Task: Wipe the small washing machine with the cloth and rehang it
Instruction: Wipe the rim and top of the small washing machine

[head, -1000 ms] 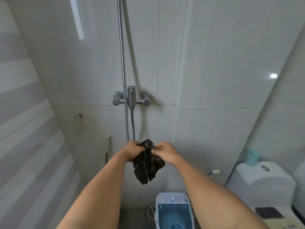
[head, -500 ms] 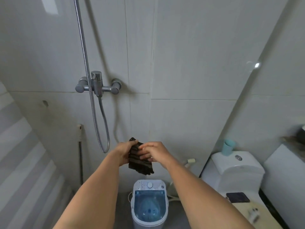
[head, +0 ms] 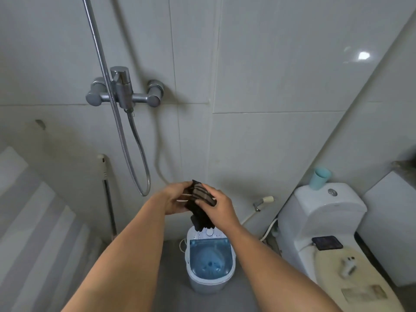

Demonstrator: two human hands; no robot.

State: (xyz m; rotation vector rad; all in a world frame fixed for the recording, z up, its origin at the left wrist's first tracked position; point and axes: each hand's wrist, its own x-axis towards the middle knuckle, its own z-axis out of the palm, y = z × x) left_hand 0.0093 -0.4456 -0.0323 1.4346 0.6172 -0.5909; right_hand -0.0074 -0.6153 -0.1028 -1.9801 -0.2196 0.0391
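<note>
Two bare hands meet in front of the tiled wall, both closed on a dark striped cloth (head: 200, 206) bunched between them. The left hand (head: 176, 200) cups it from the side with fingers curled around the fabric; the right hand (head: 219, 206) lies over the top, thumb and fingers pinching it. The cloth's lower end hangs free, in this view overlapping the rear panel of the small washing machine (head: 210, 262). That machine stands on the grey floor, blue tub visible. A shower mixer (head: 123, 92) is fixed on the wall above left; a toilet (head: 319, 221) stands at right.
</note>
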